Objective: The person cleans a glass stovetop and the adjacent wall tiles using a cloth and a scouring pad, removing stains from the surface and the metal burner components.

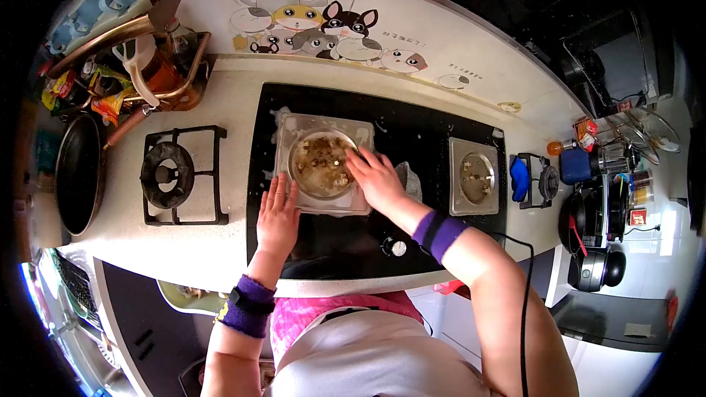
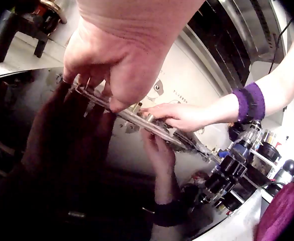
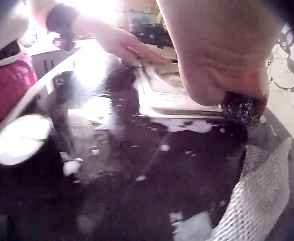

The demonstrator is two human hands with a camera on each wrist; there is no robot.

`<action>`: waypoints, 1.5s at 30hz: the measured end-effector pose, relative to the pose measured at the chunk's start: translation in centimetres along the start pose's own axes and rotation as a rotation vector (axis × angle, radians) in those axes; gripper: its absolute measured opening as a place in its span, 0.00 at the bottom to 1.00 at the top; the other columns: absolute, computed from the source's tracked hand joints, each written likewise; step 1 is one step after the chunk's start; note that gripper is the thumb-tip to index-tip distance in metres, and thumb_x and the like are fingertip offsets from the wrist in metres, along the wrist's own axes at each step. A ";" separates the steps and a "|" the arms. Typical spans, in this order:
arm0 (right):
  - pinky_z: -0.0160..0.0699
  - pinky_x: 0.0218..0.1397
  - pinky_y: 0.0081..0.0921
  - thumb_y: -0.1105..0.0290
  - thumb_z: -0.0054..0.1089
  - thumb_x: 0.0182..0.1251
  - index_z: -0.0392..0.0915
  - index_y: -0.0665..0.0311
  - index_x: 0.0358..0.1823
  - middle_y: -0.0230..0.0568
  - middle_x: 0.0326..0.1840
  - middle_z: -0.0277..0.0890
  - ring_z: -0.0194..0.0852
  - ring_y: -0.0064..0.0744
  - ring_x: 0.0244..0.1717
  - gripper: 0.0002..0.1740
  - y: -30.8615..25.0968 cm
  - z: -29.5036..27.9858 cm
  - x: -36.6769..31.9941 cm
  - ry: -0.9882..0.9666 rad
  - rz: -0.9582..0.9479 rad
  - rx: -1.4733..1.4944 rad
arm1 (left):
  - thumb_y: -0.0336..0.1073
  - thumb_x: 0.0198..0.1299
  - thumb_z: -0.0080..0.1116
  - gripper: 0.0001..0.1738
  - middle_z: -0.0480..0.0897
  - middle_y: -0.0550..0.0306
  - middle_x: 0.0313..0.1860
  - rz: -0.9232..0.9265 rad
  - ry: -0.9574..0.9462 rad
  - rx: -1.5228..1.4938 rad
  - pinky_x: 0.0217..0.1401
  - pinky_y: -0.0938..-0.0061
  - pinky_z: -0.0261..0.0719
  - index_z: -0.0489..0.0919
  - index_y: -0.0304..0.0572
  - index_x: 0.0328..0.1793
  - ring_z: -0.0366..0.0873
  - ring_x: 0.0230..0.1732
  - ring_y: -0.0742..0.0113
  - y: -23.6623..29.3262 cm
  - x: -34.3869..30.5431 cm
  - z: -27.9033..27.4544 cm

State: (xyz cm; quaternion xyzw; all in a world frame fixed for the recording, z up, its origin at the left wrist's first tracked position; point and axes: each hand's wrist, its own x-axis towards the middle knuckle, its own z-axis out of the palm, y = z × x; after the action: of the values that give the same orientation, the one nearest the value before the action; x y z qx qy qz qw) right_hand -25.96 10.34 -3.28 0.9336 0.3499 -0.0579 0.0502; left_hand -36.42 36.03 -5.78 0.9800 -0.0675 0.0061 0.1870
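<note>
A square metal burner tray (image 1: 360,125) sits on the black glass cooktop (image 1: 331,242), with brown murky liquid and burner parts in its round well. My right hand (image 1: 379,180) reaches over the tray's right side. In the right wrist view, its fingers curl round a shiny steel wool scrubber (image 3: 241,109) at the tray's edge. With fingers extended, my left hand (image 1: 278,220) rests on the tray's near left corner. Beside my right hand lies a whitish mesh cloth (image 3: 257,196). White suds (image 3: 187,125) spot the glass around the tray.
A second burner tray (image 1: 460,154) is at the cooktop's right, and a control knob (image 1: 398,248) near the front. Pan supports (image 1: 220,176) stand on the left counter, beside a frying pan (image 1: 79,176) and a copper-coloured rack (image 1: 202,66). A black cable (image 1: 526,301) runs along my right arm.
</note>
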 end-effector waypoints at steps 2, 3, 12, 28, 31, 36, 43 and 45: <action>0.58 0.79 0.52 0.75 0.50 0.68 0.67 0.61 0.75 0.32 0.85 0.51 0.47 0.41 0.84 0.31 1.1 -1.1 2.7 0.021 -0.001 -0.017 | 0.37 0.65 0.59 0.38 0.56 0.48 0.84 0.002 0.002 0.000 0.83 0.56 0.56 0.63 0.46 0.81 0.53 0.84 0.51 0.0 0.0 -0.1; 0.58 0.79 0.52 0.75 0.50 0.69 0.67 0.60 0.75 0.31 0.85 0.51 0.46 0.41 0.84 0.31 1.2 -1.3 2.9 0.023 -0.011 0.010 | 0.37 0.65 0.59 0.38 0.56 0.48 0.84 0.003 0.003 0.000 0.83 0.56 0.56 0.62 0.47 0.81 0.53 0.84 0.51 0.0 0.0 -0.1; 0.56 0.81 0.54 0.73 0.51 0.70 0.68 0.57 0.75 0.30 0.84 0.54 0.44 0.39 0.85 0.30 0.8 -1.3 0.1 -0.057 -0.088 0.077 | 0.38 0.65 0.61 0.39 0.54 0.50 0.85 -0.006 0.001 0.013 0.83 0.55 0.55 0.61 0.48 0.82 0.52 0.84 0.52 0.1 0.0 0.3; 0.58 0.77 0.56 0.74 0.51 0.68 0.75 0.66 0.67 0.36 0.82 0.59 0.50 0.41 0.83 0.25 0.4 -0.9 3.4 0.125 -0.009 0.108 | 0.40 0.65 0.61 0.40 0.53 0.51 0.86 -0.045 -0.064 0.049 0.84 0.55 0.53 0.60 0.51 0.83 0.50 0.85 0.52 0.5 0.5 -0.1; 0.58 0.77 0.57 0.73 0.51 0.67 0.73 0.64 0.69 0.38 0.81 0.60 0.50 0.44 0.82 0.27 -0.3 -0.2 -0.1 -0.002 -0.021 0.107 | 0.40 0.65 0.61 0.40 0.53 0.51 0.86 -0.040 -0.046 0.047 0.84 0.56 0.52 0.60 0.51 0.83 0.50 0.85 0.52 0.5 0.7 0.1; 0.58 0.77 0.57 0.73 0.51 0.67 0.73 0.64 0.70 0.36 0.82 0.59 0.51 0.43 0.82 0.28 0.2 -0.4 1.3 0.078 -0.046 0.115 | 0.40 0.65 0.61 0.41 0.53 0.51 0.86 -0.032 -0.042 0.069 0.84 0.56 0.52 0.60 0.51 0.83 0.50 0.85 0.52 0.3 0.5 0.6; 0.59 0.76 0.54 0.74 0.52 0.67 0.72 0.62 0.70 0.33 0.81 0.60 0.52 0.41 0.82 0.28 0.1 -0.4 -0.7 0.037 -0.073 0.147 | 0.40 0.64 0.62 0.41 0.53 0.52 0.86 -0.039 -0.037 0.050 0.84 0.56 0.53 0.59 0.50 0.83 0.50 0.85 0.52 0.3 0.5 0.6; 0.59 0.76 0.55 0.74 0.52 0.67 0.72 0.62 0.70 0.33 0.81 0.60 0.52 0.41 0.82 0.28 0.1 -1.1 0.0 0.025 -0.067 0.137 | 0.40 0.64 0.62 0.41 0.53 0.52 0.86 -0.026 -0.029 0.067 0.84 0.56 0.53 0.59 0.51 0.83 0.50 0.85 0.52 0.1 0.5 1.0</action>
State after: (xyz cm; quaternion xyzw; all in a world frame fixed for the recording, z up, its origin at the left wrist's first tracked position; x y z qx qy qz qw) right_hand -25.82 10.41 -2.21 0.9233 0.3769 -0.0717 -0.0203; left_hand -35.96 35.52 -6.61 0.9865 -0.0570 -0.0082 0.1530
